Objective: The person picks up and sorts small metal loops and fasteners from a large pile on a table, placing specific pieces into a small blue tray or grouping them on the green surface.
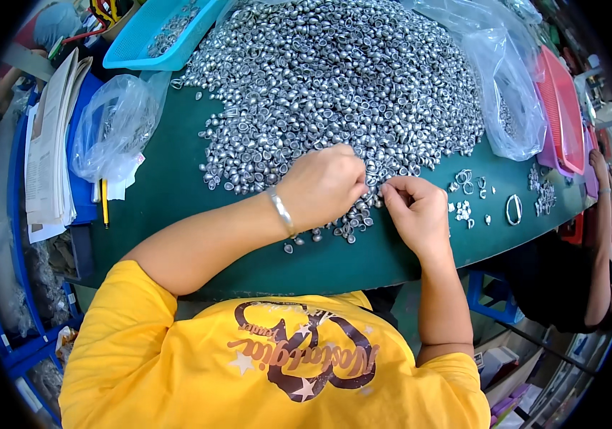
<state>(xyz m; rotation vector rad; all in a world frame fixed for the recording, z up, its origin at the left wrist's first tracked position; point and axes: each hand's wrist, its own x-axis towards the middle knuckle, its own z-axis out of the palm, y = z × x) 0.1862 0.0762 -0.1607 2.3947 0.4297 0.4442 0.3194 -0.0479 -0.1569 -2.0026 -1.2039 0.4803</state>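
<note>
A wide heap of small silver-grey metal pieces (334,79), rounded and hollow like tiny cups, covers much of the green tabletop. My left hand (324,187), with a silver bangle (281,212) at the wrist, is closed at the heap's near edge. Its fingertips point right and down, and what they hold is hidden. Close beside it, my right hand (420,211) pinches a small metal piece between thumb and forefinger. The two sets of fingertips nearly meet. A few loose metal pieces (352,225) lie below my left hand.
Left of the heap are a clear plastic bag (120,125), a yellow pencil (105,204), stacked papers (48,150) and a blue basket (166,53). Toward the right lie a ring-shaped piece (513,209), another plastic bag (510,114) and a red basket (562,107). Another person (570,275) sits at right.
</note>
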